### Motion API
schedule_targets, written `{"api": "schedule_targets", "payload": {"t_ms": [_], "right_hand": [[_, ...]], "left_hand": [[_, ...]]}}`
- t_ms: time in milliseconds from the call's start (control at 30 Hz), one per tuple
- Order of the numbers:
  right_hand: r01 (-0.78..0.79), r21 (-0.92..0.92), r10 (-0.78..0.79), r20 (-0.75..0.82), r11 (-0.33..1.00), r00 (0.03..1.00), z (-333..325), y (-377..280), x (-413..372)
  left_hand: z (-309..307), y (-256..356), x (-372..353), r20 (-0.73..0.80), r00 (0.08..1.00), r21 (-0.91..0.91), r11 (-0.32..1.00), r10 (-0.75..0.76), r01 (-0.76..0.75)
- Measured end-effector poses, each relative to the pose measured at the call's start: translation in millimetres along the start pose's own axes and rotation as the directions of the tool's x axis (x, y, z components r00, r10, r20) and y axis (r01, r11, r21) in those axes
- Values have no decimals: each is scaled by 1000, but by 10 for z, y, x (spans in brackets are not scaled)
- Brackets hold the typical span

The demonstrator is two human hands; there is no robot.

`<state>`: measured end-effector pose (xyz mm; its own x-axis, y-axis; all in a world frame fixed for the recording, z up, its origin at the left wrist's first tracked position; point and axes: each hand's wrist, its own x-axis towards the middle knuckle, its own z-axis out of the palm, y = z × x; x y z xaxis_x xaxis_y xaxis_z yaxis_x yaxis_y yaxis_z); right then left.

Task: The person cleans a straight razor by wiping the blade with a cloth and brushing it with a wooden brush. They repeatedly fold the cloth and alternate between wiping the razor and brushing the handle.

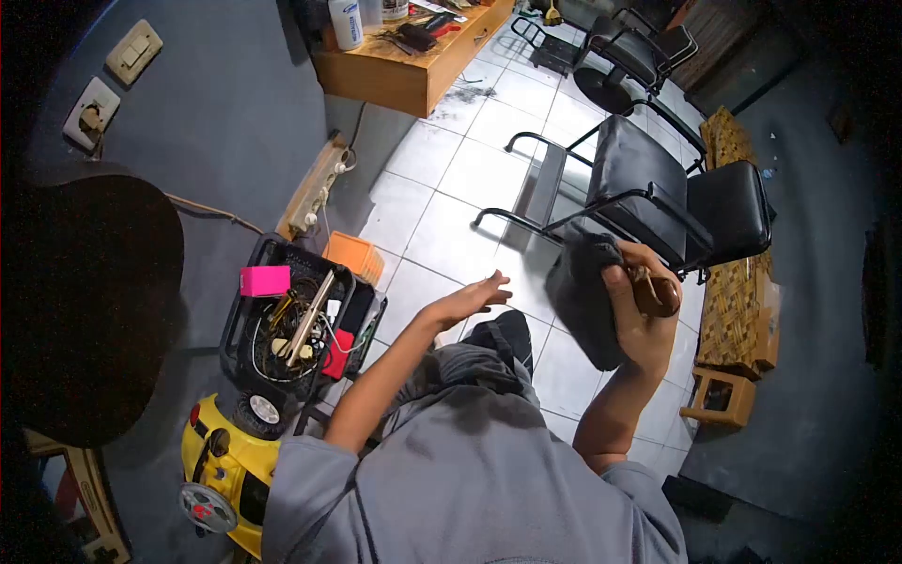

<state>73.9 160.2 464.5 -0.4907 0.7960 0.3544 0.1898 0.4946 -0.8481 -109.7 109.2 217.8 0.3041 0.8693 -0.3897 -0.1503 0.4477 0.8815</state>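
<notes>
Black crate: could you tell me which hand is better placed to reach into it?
Probably the left hand: it is open, empty and nearer the black crate; the right hand grips a dark cloth.

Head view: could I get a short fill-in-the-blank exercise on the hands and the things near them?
1. The right hand grips a dark cloth and a ___ object.
2. The left hand is ___, holding nothing.
3. A ___ box lies on the black crate.
4. The toy car beside the crate is ___.

Missing words: brown, open, pink, yellow.
</notes>
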Motion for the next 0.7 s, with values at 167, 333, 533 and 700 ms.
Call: {"api": "schedule_targets", "payload": {"t_ms": [167, 333, 533, 700], "right_hand": [[-17, 98, 31, -144, 995, 989, -53, 79, -49], [-56, 35, 64, -341, 998, 938, -195, 313, -21], [-132, -186, 57, -363, 974, 930, -239, 686, -6], [-168, -198, 75, -406, 966, 911, -42, 812, -2]], "left_hand": [[87, 113, 16, -150, 970, -95, 974, 192, -208], [-76, 202, -169, -282, 934, -530, 776, 219, -342], [-235, 360, -425, -587, 676, -103, 788, 445, -608], [-279, 367, -553, -732, 513, 215, 867, 447, -449]]}}
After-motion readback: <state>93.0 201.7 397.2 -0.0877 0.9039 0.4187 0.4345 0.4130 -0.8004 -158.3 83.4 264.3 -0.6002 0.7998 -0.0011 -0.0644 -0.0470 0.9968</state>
